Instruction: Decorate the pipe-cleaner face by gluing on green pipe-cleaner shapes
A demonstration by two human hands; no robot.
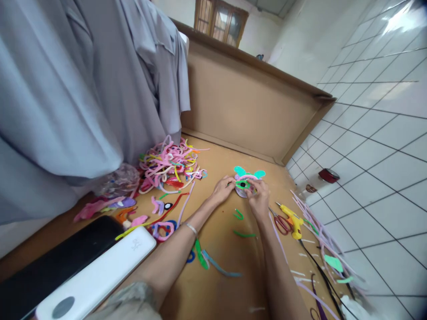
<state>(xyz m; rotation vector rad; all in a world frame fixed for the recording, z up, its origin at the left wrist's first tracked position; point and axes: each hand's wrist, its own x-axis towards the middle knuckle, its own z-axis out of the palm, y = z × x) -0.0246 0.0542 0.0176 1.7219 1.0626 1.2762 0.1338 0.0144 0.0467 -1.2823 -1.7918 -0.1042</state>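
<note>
At the middle of the cardboard surface lies a small craft figure [251,177] with teal leaf-shaped pieces and a pink-purple band. A green pipe cleaner [237,182] is bent into an oval around a dark round spot at its front. My left hand [224,189] pinches the left end of that oval. From the right, my right hand [259,196] has its closed fingers on the oval's other side, partly hiding the figure. Nearer to me are a bent green pipe cleaner piece [239,215] and a straighter green strip [244,234].
A tangled heap of pipe cleaners [173,164] lies on the left, near a white power bank [100,271] and a black slab [63,262]. On the right are red-handled scissors [283,225], a yellow glue gun [291,218] and lilac pipe cleaners [316,229]. A cardboard wall [247,98] stands behind.
</note>
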